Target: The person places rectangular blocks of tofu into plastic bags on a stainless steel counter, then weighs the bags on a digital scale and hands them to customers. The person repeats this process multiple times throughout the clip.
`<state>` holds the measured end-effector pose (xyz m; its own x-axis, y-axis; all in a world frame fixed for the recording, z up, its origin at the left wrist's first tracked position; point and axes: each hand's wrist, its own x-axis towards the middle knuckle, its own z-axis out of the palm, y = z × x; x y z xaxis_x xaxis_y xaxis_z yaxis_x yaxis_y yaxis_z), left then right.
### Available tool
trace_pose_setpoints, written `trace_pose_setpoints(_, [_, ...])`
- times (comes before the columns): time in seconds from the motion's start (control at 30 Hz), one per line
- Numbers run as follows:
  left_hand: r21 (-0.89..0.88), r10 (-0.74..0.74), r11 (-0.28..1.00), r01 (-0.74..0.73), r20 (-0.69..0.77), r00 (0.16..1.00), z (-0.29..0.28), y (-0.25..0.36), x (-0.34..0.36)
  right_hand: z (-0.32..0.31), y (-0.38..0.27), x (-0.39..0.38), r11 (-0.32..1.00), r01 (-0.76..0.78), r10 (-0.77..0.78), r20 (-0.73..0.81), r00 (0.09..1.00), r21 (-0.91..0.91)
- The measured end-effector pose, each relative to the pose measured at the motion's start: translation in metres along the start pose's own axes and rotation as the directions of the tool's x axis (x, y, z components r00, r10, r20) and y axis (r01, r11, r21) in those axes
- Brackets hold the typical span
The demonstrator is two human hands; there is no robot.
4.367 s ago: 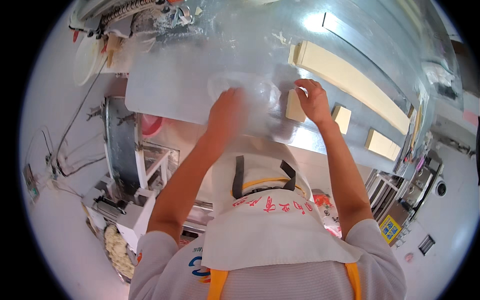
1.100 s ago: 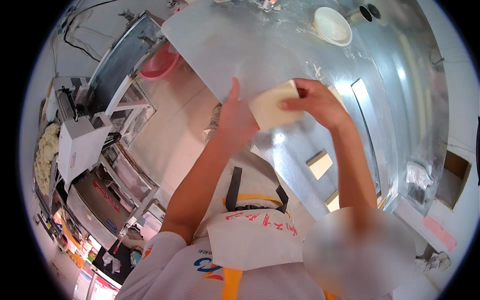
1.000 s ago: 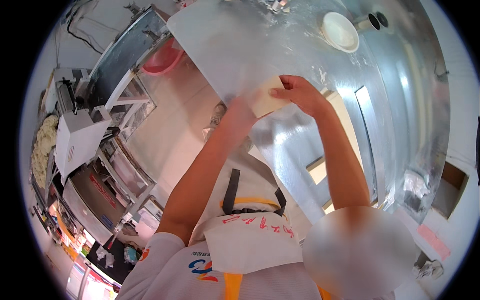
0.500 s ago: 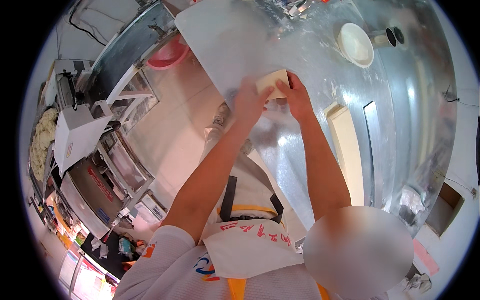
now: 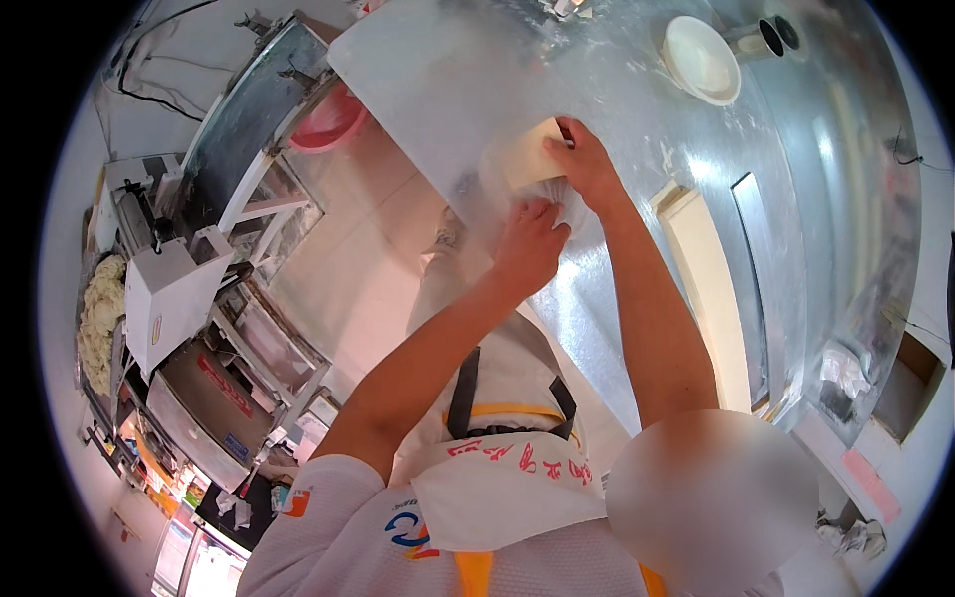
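My right hand (image 5: 582, 159) grips a flat pale-yellow slab (image 5: 529, 159) by its right end, thumb on top, above the steel worktable (image 5: 637, 129). Just below the slab, my left hand (image 5: 529, 234) has its fingers curled onto crinkled clear material (image 5: 553, 202) that looks like plastic film; a haze hides some of its outline. A long pale-yellow dough strip (image 5: 701, 289) lies on the steel to the right of my forearm, beside a long flat metal bar (image 5: 753, 279).
A white bowl (image 5: 701, 58) and dark-ended metal cylinders (image 5: 769, 38) sit at the back right. Left of the table are a pink basin (image 5: 323, 124), a white machine (image 5: 169, 289), a mass of pale dough (image 5: 99, 318) and the tiled floor (image 5: 348, 239). A blurred disc covers the lower right.
Since half a second ago, my left hand has left the slab and moved down toward me onto the clear material. My right hand has lifted the slab slightly away from me, up in view.
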<state>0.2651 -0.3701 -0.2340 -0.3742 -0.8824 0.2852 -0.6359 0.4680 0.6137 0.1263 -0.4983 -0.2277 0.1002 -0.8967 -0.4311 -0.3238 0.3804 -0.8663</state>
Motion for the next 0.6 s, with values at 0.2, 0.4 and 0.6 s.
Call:
trace_pose_setpoints(0.2, [-0.056,-0.033,0.997,0.054,0.316,0.948,-0.003,0.005,0.006,0.0,0.007,0.0,0.922,0.019,-0.097,-0.184,0.978,-0.387])
trace_pose_setpoints(0.4, [0.01,0.006,1.0,-0.007,0.154,0.988,0.016,0.019,0.012,-0.017,-0.067,-0.097,0.937,0.152,-0.245,-0.281,0.928,-0.314])
trace_pose_setpoints(0.6, [0.048,-0.057,0.997,0.062,-0.106,0.993,-0.027,0.099,-0.006,-0.174,0.046,-0.253,0.931,-0.087,-0.089,-0.452,0.887,-0.354])
